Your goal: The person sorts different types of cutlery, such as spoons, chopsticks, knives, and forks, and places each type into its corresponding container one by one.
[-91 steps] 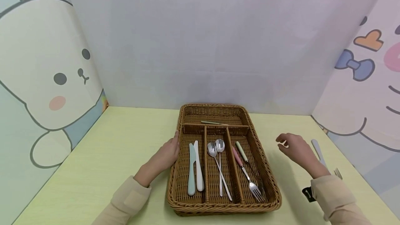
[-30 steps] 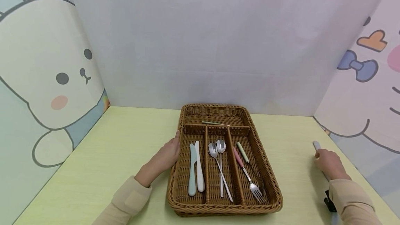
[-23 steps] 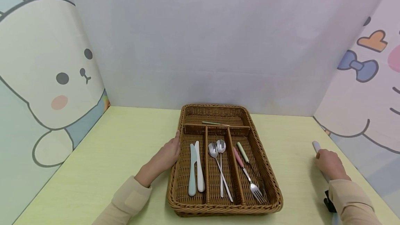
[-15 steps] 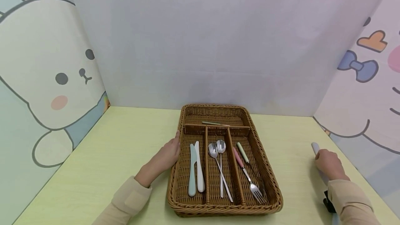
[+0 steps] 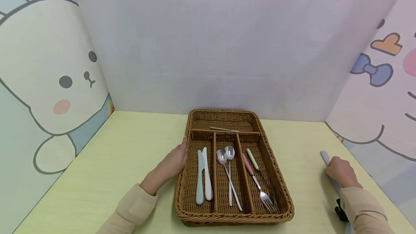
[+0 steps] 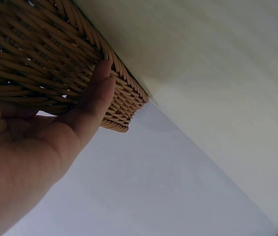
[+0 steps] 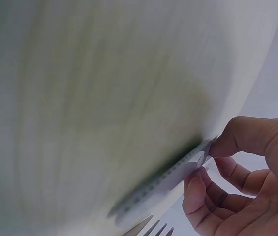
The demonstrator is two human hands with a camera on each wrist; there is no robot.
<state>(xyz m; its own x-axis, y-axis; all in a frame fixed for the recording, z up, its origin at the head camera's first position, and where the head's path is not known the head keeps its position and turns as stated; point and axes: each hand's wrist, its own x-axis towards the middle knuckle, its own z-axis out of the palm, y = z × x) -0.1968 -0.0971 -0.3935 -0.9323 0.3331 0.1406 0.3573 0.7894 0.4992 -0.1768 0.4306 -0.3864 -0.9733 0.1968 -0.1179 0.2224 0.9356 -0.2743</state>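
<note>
A brown woven cutlery basket point(image 5: 287, 215) stands mid-table, divided into compartments. My left hand point(image 5: 172, 161) rests against its left side. In the left wrist view, the left fingers point(image 6: 92, 105) lie extended along the outer weave. At the right of the table my right hand point(image 5: 342, 172) pinches a pale grey table knife point(image 5: 325, 156). The right wrist view shows the knife's serrated blade point(image 7: 153, 189) low over the table, with thumb and fingertips at its other part. Fork tines point(image 7: 153, 228) show below the blade there.
In the basket lie a mint knife point(image 5: 199, 187), a white knife point(image 5: 208, 183), two crossed spoons point(image 5: 229, 152), a pink-handled fork point(image 5: 248, 165), a green-handled utensil point(image 5: 252, 159) and a thin green-handled piece point(image 5: 221, 128) at the back. Walls enclose the table.
My right hand has come down from beside the basket to the grey knife and grips it. Lately hand and knife have shifted slightly left. My left hand has stayed at the basket.
</note>
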